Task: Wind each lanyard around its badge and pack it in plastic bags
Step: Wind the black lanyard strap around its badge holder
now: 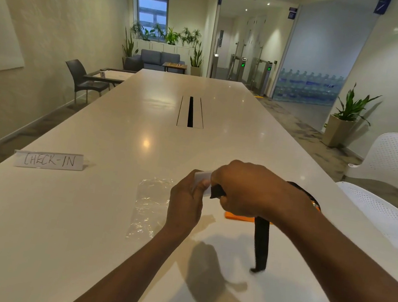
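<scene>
Your left hand (pixel 186 200) pinches one white badge (pixel 202 180) by its near end, fingers curled round it, holding it above the table (pixel 120 119). Your right hand (pixel 241 188) comes in from the right and its fingers close on the black lanyard (pixel 260 246) right at the badge, so the two hands meet around the card. Most of the badge is hidden: your right hand covers its far half and your left thumb its lower edge, so any print on it cannot be read. From your right hand one flat black strap hangs straight down, and its lower end touches the tabletop. A second dark band curves behind your right wrist; whether it is the same lanyard you cannot tell.

Just left of your left hand lies clear, crinkled plastic (pixel 150 205), flat on the table; whether it is one bag or several you cannot tell. Under your right forearm an orange flat thing (pixel 237 217) shows only as a thin edge. Farther left stands one folded card sign (pixel 49 160) lettered CHECK-IN. One white perforated chair (pixel 385 218) sits at the table's right edge.
</scene>
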